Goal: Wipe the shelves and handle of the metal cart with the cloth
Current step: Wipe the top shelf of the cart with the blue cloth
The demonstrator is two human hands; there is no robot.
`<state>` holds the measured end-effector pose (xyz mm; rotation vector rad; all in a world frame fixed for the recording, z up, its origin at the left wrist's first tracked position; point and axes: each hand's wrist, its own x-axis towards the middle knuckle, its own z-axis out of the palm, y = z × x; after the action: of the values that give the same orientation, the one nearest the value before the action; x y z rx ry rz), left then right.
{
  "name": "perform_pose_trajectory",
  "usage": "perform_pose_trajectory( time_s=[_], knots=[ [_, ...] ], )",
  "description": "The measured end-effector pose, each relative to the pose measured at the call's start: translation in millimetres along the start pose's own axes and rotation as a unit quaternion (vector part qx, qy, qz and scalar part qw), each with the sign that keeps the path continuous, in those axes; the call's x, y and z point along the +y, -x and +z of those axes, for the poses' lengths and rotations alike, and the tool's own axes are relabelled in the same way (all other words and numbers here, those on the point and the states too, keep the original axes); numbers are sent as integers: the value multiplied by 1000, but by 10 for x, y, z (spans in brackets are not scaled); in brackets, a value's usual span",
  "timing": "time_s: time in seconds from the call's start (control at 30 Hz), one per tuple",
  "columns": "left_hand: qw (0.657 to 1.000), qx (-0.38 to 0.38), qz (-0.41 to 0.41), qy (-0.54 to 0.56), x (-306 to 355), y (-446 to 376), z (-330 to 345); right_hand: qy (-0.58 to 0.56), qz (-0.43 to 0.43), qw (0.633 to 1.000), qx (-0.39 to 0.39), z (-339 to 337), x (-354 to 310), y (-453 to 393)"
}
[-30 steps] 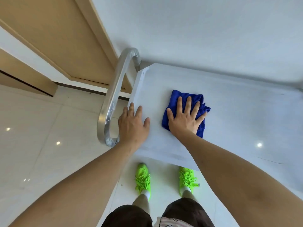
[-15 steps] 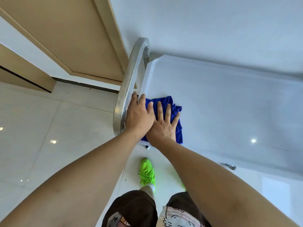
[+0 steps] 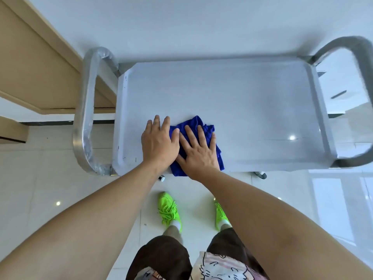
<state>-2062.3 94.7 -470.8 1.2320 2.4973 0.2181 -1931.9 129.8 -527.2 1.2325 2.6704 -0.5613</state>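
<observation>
Cloth (image 3: pixel 196 128): blue, crumpled, on the top shelf (image 3: pixel 242 102) of the metal cart (image 3: pixel 222 158), near the front edge and left of centre. Its near corner hangs a little over that edge.

Head view, the only one:

- Your right hand (image 3: pixel 198 152) lies palm down on the cloth, fingers (image 3: pixel 201 134) straight and spread. Nothing pinched or curled around; it presses flat.
- Your left hand (image 3: pixel 159 142) is just beside the right, touching it at the thumb side. Palm down, fingers extended and close together. Most of it is on bare shelf; its right edge overlaps the left edge of the cloth. No grasp here either.
- The shelf is a shallow tray with a raised rim, matte grey. A faint thin line runs across its right part, next to a bright light reflection.
- Left handle (image 3: pixel 86 110): tube loop at the left end, with clear plastic wrap on it. Right handle (image 3: pixel 361 57): matching loop at the right end, bare metal, blurred.
- A caster (image 3: pixel 260 174) shows under the front edge, right of your hands.
- Cart stands against a pale wall (image 3: pixel 181 23). Wooden door (image 3: pixel 30 63) and frame at far left.
- Glossy tiled floor (image 3: pixel 40 178) below. Your green shoes (image 3: pixel 169 211) stand just in front of the cart; dark shorts at the bottom.
</observation>
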Motion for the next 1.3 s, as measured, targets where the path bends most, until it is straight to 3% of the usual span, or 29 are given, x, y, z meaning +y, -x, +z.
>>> perform_pose_trajectory(
  time_s=[0.4, 0.67, 0.83, 1.07, 1.3],
  knots=[
    [995, -47, 79, -42, 1481, 128, 611, -5, 164, 985, 54, -386, 2163, 461],
    [990, -72, 106, -51, 2030, 358, 873, -16, 245, 967, 61, -547, 2908, 814],
    [989, -74, 115, -59, 1922, 534, 837, -53, 316, 945, 71, -496, 2874, 1048],
    [993, -55, 92, -49, 1285, 895, 632, -136, 391, 906, 87, -326, 2249, 1231],
    [998, -45, 39, -7, 200, 1502, 493, -149, 332, 924, 115, -202, 1295, 1208]
  ],
)
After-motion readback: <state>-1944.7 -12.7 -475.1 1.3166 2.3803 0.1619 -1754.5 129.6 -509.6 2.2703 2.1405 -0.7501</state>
